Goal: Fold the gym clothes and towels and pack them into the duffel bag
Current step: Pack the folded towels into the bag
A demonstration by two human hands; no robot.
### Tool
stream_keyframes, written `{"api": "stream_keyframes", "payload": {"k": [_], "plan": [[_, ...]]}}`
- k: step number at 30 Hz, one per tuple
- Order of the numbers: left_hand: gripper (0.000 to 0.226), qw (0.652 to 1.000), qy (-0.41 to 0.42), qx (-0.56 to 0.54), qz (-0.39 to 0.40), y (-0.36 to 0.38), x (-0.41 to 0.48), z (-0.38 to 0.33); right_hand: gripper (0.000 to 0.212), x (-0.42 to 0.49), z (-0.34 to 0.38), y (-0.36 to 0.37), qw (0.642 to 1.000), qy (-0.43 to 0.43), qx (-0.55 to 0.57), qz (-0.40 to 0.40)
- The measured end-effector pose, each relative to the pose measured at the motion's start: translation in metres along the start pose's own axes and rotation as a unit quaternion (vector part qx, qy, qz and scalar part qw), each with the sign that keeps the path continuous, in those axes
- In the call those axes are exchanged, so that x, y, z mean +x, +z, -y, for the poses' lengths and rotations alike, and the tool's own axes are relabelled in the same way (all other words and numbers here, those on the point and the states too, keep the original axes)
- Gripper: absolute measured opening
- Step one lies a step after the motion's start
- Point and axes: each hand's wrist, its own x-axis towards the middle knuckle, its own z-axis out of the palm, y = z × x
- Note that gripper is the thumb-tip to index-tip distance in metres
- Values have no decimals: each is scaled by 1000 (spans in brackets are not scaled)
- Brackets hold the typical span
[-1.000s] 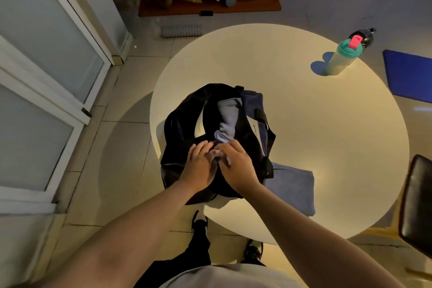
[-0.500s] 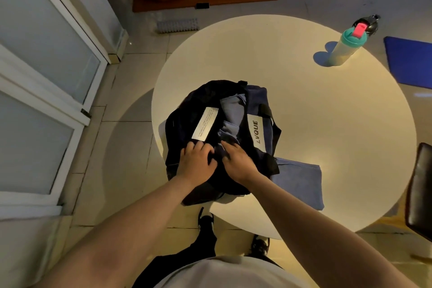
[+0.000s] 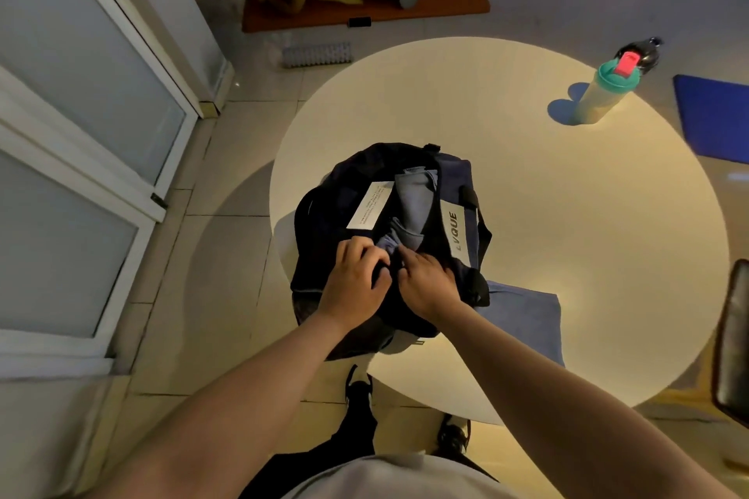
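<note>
- Now: L hand [image 3: 356, 282] curled over near lip of duffel bag [image 3: 324, 223], gripping black fabric.
- R hand [image 3: 425, 282] just beside it, fingertips tucked into bag opening against grey cloth [image 3: 413, 203]; can't tell if pinching.
- Cloth bunched inside bag, betw. two white labels.
- Bag on near-left edge of round table [image 3: 527, 215].
- Folded blue towel [image 3: 523, 314] on table, touching bag, not yet packed.
- Shaker bottle [image 3: 600, 97] upright at far side, well apart.
</note>
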Motion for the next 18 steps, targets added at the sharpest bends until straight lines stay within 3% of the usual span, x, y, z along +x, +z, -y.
{"api": "stream_keyframes", "payload": {"k": [3,6,9,12,15,18], "plan": [[10,1000,9,-4,-5,4,4,-8,34,-2,-3,-12,999,45,14,-11],[13,1000,-3,6,27,14,10,-14,33,-5,-10,-25,997,39,65,-11],[27,997,-55,-6,46,26,15,-23,35,-19,-18,-31,980,-47,165,-105],[30,994,-109,6,17,37,17,-39,24,-38,-39,-29,958,-95,174,-209],[21,1000,-31,-3,-5,46,14,-62,16,-54,-65,-28,931,-37,223,-287],[14,994,41,-83,65,59,9,-96,20,-64,-94,-31,917,80,256,-296]]}}
